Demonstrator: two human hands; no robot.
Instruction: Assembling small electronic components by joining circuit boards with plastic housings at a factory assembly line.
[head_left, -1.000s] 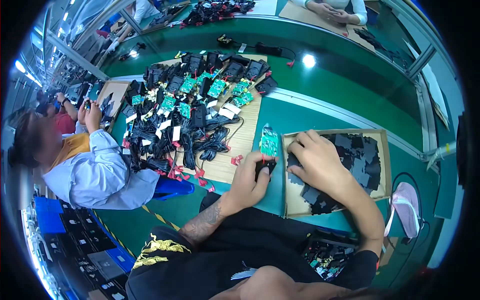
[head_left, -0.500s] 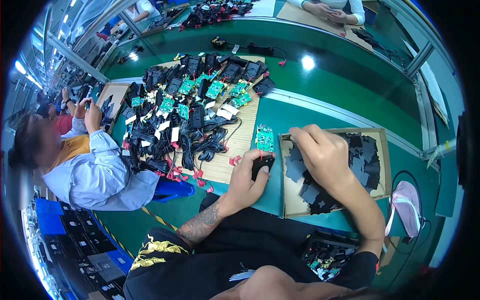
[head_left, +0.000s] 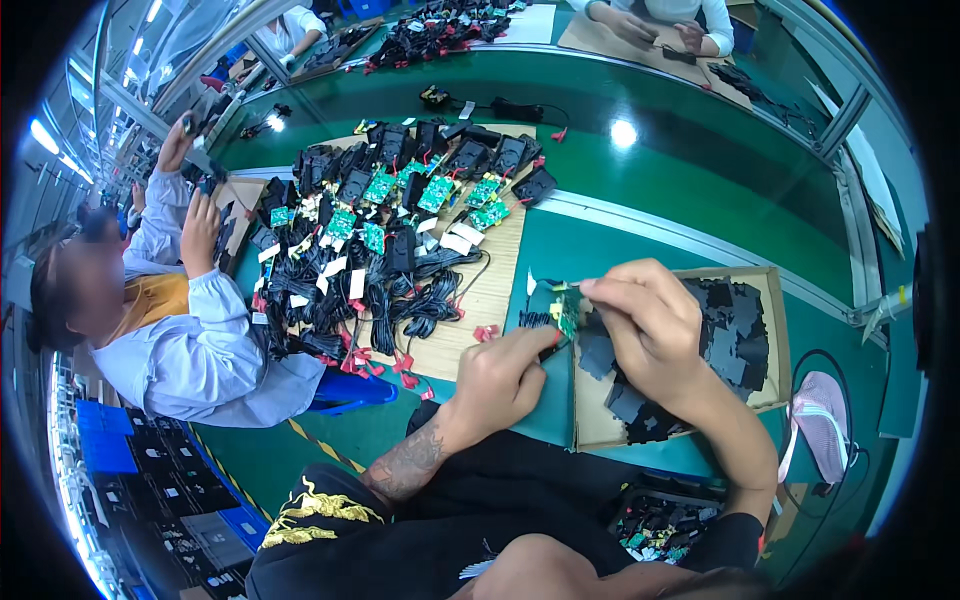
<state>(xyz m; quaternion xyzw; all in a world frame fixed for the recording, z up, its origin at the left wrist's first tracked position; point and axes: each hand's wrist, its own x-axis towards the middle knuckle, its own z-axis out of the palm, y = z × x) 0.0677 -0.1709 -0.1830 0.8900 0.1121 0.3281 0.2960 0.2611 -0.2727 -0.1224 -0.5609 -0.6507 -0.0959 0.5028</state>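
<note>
My left hand (head_left: 495, 385) is closed around a small green circuit board (head_left: 567, 315), seen tilted nearly edge-on. A black ribbed part (head_left: 536, 319) shows just beside the board, above my left fingers; how it joins the board cannot be made out. My right hand (head_left: 650, 325) reaches over the left edge of a shallow cardboard tray (head_left: 583, 425). Its thumb and forefinger are pinched together at the board's upper end, and what lies between them is too small to tell. Dark grey and black thin sheets (head_left: 735, 330) lie loosely in the tray, partly behind my right hand.
Left of my hands, a pile of black housings, green boards and coiled cables (head_left: 385, 255) covers a wooden board (head_left: 505, 270). A pink mesh item (head_left: 820, 425) lies right of the tray. One person (head_left: 190, 350) sits at left; another's hands (head_left: 660, 30) work across the bench.
The circuit board in my left hand has turned from face-up to nearly edge-on. My right hand has moved down from the tray's upper left corner to the board. The person at left has raised both hands.
</note>
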